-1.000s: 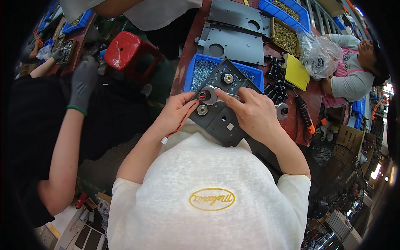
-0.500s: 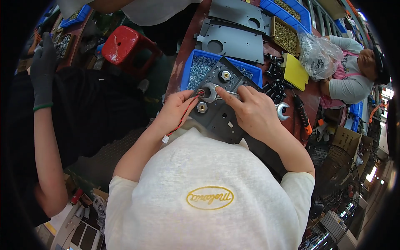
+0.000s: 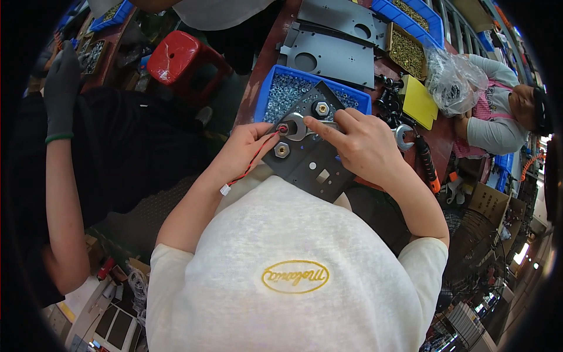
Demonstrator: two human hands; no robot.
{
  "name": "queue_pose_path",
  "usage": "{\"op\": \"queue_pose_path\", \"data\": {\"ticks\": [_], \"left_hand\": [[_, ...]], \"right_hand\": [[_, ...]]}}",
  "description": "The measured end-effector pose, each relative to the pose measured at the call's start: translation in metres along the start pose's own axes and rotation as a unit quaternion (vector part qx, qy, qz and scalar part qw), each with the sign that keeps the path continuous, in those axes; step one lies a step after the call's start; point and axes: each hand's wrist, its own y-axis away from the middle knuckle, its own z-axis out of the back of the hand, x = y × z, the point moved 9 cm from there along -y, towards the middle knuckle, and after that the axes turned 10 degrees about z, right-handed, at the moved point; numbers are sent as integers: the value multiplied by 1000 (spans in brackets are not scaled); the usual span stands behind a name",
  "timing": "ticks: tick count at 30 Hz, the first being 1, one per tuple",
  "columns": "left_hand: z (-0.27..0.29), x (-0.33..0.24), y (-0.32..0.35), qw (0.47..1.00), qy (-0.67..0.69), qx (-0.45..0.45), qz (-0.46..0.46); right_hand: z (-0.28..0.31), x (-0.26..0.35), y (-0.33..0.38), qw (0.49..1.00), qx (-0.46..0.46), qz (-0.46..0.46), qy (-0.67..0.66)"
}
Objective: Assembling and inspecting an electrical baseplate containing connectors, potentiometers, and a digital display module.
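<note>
A dark metal panel (image 3: pixel 305 161) with holes slants in front of my chest, its far end over a blue bin. Two brass-centred hex fittings (image 3: pixel 282 150) show on it. Between them, the jaw of an open-end wrench (image 3: pixel 297 127) sits around a dark round fitting (image 3: pixel 285 128) with red and black wires (image 3: pixel 253 161) coming out. My left hand (image 3: pixel 241 149) is closed at the panel's left edge, fingertips pinching the wires by that fitting; a white connector (image 3: pixel 225 189) dangles below. My right hand (image 3: pixel 366 144) grips the wrench handle, index finger stretched along it toward the jaw.
The blue bin (image 3: pixel 262 97) holds small metal nuts. Grey plates (image 3: pixel 334 58) lie behind it. Right of them are a tray of brass parts (image 3: pixel 406 54), black fittings, a yellow pad (image 3: pixel 419 102) and an orange-black screwdriver (image 3: pixel 428 164). Co-workers sit left and right; a red stool (image 3: pixel 176 56) stands left.
The wrench's outer end has swung away from me with my right hand. The panel has turned and tilted slightly, showing more of its near part. My left hand stays at the wires.
</note>
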Motion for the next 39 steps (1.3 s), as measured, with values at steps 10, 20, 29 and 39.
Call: {"op": "queue_pose_path", "data": {"ticks": [10,20,29,39], "left_hand": [[3,-19,-3,996,20,-24,-86],[9,-49,7,996,45,13,-80],[13,-27,-8,989,116,93,-11],[33,-69,-19,951,268,53,-148]], "right_hand": [[-2,-2,5,996,-39,-74,-26],[-11,-34,35,855,-48,-238,-458],[24,-13,5,994,-26,-93,-56],[36,-33,12,971,-168,-144,-89]]}}
